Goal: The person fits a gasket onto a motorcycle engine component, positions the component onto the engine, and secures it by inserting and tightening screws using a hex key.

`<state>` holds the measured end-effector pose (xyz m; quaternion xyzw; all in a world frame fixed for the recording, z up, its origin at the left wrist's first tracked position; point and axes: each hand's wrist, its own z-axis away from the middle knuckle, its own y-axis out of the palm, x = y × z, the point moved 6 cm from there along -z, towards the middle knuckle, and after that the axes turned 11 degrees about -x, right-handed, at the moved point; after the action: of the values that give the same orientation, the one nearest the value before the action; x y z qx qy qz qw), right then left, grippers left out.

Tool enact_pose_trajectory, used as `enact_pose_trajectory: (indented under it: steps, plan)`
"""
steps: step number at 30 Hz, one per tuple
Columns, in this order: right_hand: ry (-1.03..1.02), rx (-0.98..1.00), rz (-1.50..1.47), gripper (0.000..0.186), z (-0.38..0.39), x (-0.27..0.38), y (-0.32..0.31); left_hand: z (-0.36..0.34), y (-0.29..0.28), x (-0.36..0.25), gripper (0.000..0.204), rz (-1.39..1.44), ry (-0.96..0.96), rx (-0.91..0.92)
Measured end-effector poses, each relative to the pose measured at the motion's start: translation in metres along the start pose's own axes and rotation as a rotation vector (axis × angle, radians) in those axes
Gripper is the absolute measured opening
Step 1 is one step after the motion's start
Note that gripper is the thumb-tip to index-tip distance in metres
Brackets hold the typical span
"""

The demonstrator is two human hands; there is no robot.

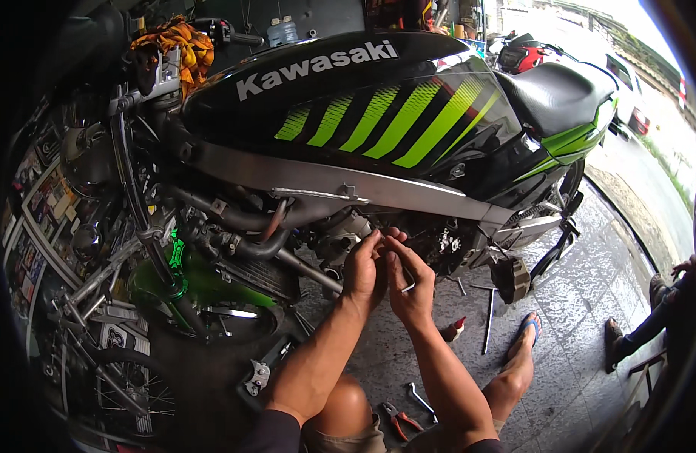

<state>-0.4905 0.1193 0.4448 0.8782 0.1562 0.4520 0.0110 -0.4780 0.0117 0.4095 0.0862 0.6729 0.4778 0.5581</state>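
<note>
Both of my hands are close together in front of the engine area of a black and green motorcycle (348,98). My left hand (364,270) is closed, its fingertips meeting those of the other hand; whatever they pinch is hidden. My right hand (411,283) is curled closed around a thin silvery metal piece (408,288), of which only a short end shows by the palm. Just behind the fingers are the engine parts (340,240) and the silver frame beam (385,195).
Pliers with orange handles (401,423) and a wrench (422,402) lie on the floor near my knees. A long T-shaped bar tool (489,321) lies further right. At left are a green fairing (155,291) and fork tube (129,174). Another person's leg (627,340) is at the right.
</note>
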Motion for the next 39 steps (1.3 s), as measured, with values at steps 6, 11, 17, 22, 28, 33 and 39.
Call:
enact_pose_trajectory:
  steps: [6, 11, 17, 22, 28, 33, 39]
  plan:
    - [-0.055, 0.002, 0.037, 0.023, -0.002, 0.004, 0.009, -0.004, -0.001, -0.006, 0.030, 0.046, -0.022, -0.020]
    - [-0.375, 0.037, 0.414, 0.038, 0.001, 0.021, 0.022, -0.014, -0.006, -0.008, 0.022, 0.243, -0.174, 0.071]
    - [-0.243, 0.142, 0.560, 0.044, 0.017, 0.060, 0.000, -0.021, -0.007, -0.006, 0.021, 0.175, -0.191, 0.033]
    - [0.293, 0.071, 0.147, 0.032, 0.029, 0.041, 0.001, -0.019, -0.002, -0.013, 0.021, 0.224, -0.189, 0.072]
    - [0.321, 0.017, 0.037, 0.023, 0.027, 0.031, -0.012, -0.025, -0.010, -0.022, 0.017, 0.130, -0.097, -0.054]
    - [-0.171, 0.095, 0.432, 0.022, 0.032, 0.067, -0.017, -0.012, -0.009, -0.025, 0.021, 0.125, -0.046, -0.026]
    - [-0.169, 0.025, 0.427, 0.023, 0.034, 0.061, -0.024, -0.009, 0.000, -0.016, 0.027, 0.128, -0.038, 0.036]
